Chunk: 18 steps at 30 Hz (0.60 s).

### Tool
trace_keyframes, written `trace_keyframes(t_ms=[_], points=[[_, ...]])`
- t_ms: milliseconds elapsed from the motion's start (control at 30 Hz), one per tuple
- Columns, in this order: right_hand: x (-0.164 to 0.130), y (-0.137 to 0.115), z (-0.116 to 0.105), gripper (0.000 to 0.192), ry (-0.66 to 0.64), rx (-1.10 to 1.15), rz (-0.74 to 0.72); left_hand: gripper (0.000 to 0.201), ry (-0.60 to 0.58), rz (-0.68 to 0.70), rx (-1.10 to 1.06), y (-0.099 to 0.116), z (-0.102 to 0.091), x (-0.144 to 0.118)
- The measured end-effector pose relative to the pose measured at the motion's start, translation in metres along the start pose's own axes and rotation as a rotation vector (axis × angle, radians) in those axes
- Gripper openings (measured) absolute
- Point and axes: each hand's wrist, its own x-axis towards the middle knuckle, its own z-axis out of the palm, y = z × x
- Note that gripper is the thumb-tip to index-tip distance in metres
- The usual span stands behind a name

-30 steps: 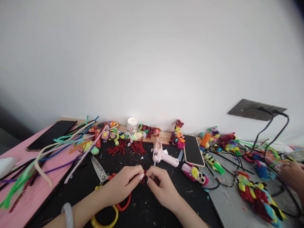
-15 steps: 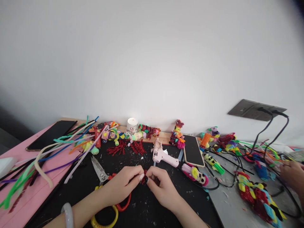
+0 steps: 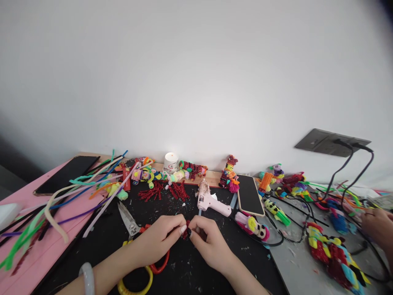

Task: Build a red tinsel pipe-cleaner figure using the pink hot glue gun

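Observation:
My left hand [image 3: 168, 235] and my right hand [image 3: 206, 241] meet over the black work surface [image 3: 190, 278], fingertips pinched together. Between them is a short piece of red tinsel pipe cleaner [image 3: 186, 231], mostly hidden by the fingers. Both hands are closed on it. Scissors [image 3: 130, 225] with red and yellow handles lie partly under my left forearm. Just beyond my hands rests a pale pink glue gun [image 3: 211, 203], its nozzle end toward the wall. Two bunches of red tinsel pipe cleaner pieces [image 3: 152, 191] lie behind my left hand.
Long coloured pipe cleaners [image 3: 76, 196] and a dark phone [image 3: 66, 175] lie at left. A paper cup [image 3: 171, 162] stands by the wall. Another phone [image 3: 250, 195], pipe-cleaner dolls [image 3: 333, 256] and black cables [image 3: 307, 209] are at right. Another person's hand [image 3: 377, 225] is at the right edge.
My hands stay almost in place, still pinching the red piece. The other person's hand at the right edge shifts very slightly.

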Motion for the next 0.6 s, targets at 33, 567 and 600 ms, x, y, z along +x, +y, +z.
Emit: trace_keyframes(t_ms=[33,567,600], points=[[-0.0001,-0.0002,-0.0001,0.015,-0.003,-0.001,0.000,0.027,0.000,-0.001,0.005,0.0002,-0.0001,-0.0002],[0.0008,-0.0030,-0.0011,0.015,-0.027,-0.010,-0.003,0.026,-0.006,0.003,0.020,0.0022,0.0000,-0.0023],[0.0009,-0.0031,-0.0013,0.015,-0.028,-0.010,-0.003,0.026,-0.008,0.004,0.021,0.0020,0.0000,-0.0024]])
